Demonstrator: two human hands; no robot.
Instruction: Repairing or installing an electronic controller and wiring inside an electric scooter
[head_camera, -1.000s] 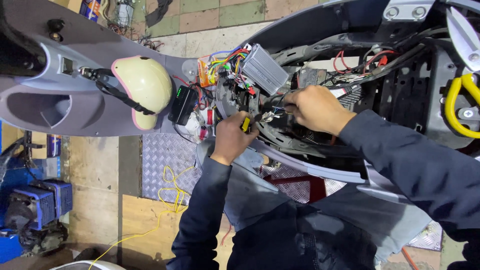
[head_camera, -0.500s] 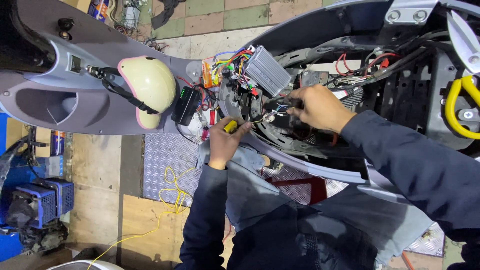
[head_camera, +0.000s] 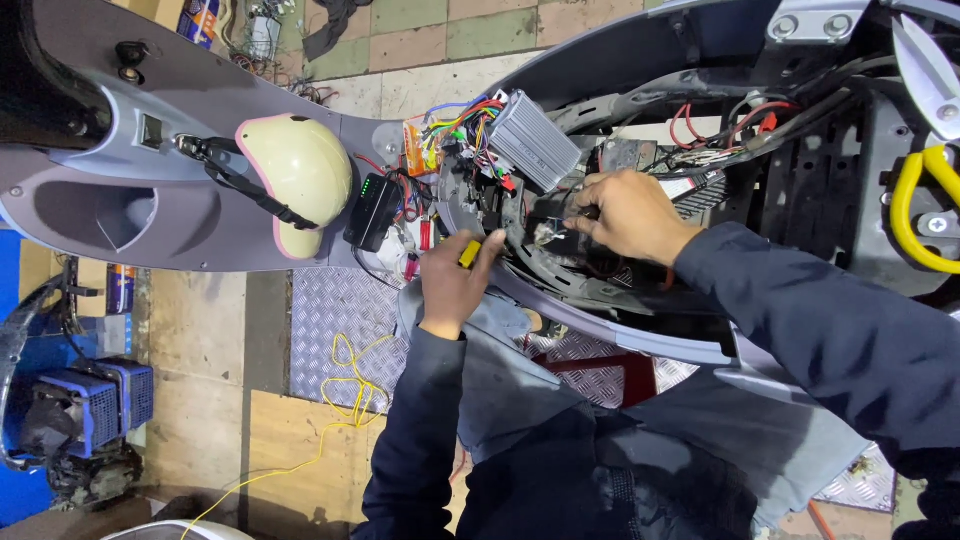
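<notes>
My left hand (head_camera: 455, 285) grips a small tool with a yellow handle (head_camera: 469, 253) at the edge of an opened grey scooter body (head_camera: 200, 215). My right hand (head_camera: 625, 215) reaches into the open compartment, fingers closed on a black connector and wires (head_camera: 560, 215). Just above lies a ribbed silver controller box (head_camera: 532, 152) with a bundle of coloured wires (head_camera: 455, 125). Both arms wear dark blue sleeves.
A cream helmet (head_camera: 300, 180) hangs on the scooter panel at left, beside a small black box with green lights (head_camera: 372, 212). A yellow wire (head_camera: 345, 395) trails over the chequer plate floor. A blue machine (head_camera: 70, 420) stands lower left. A yellow hook (head_camera: 915, 215) is at right.
My left hand has drawn back down and left from the wiring, still with the yellow-handled tool. The right hand stays in the compartment.
</notes>
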